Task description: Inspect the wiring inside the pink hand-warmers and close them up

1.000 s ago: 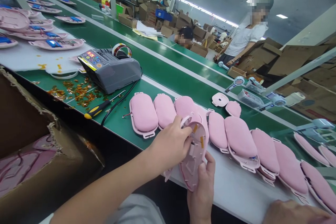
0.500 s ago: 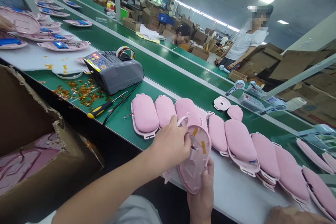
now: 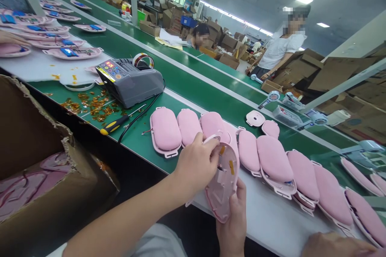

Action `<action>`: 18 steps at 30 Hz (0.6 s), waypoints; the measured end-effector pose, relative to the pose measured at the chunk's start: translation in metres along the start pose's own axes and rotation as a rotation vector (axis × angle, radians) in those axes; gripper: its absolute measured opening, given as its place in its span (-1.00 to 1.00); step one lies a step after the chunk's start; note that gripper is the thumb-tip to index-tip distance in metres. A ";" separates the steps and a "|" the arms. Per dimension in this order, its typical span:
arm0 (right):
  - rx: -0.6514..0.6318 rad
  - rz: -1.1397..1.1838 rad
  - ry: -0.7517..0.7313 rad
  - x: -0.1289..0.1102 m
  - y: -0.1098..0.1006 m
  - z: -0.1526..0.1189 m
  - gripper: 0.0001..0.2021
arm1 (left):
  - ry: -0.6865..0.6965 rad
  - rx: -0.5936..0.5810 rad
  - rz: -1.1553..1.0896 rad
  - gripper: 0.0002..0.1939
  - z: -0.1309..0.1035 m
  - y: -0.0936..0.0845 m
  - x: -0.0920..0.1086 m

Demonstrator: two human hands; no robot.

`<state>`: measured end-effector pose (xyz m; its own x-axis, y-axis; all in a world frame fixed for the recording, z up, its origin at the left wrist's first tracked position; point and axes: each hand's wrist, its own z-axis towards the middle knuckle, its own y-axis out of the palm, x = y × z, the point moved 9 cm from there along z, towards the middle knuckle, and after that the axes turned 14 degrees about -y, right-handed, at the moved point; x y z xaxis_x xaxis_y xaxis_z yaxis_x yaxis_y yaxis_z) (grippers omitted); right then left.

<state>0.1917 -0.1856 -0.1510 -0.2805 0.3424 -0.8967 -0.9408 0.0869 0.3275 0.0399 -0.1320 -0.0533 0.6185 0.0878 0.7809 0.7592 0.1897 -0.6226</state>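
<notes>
My right hand (image 3: 233, 219) grips a pink plastic shell (image 3: 223, 194) from below and behind. The shell's hollow inner side faces me, with ribs, screw posts and two amber tape strips. My left hand (image 3: 197, 164) is closed at the shell's upper left edge, fingers pinched around a pale curved plastic piece (image 3: 212, 139) that sticks up there. The exact contact between that piece and the shell is hidden by my fingers. Just behind stand several pink padded cases (image 3: 165, 130) in a row on the bench.
A grey tape dispenser (image 3: 129, 82) stands at left, with amber tape scraps (image 3: 96, 104) and a yellow-black screwdriver (image 3: 116, 123) before it. A cardboard box (image 3: 60, 192) holds pink parts below. Co-workers' hands show at the left edge (image 3: 12, 38) and lower right (image 3: 334, 245).
The pale curved piece has tilted down toward the shell's top edge, and the shell has shifted slightly left. At the left, a co-worker's hand has lowered a pink shell.
</notes>
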 end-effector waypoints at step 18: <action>0.173 -0.343 -0.193 -0.006 0.016 -0.005 -0.55 | 0.014 -0.191 -0.364 -0.51 0.002 0.016 -0.019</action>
<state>0.1772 -0.1909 -0.1422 0.0988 0.4338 -0.8956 -0.9230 0.3764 0.0805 0.0402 -0.1285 -0.0777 0.3038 0.0354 0.9521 0.9522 0.0208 -0.3047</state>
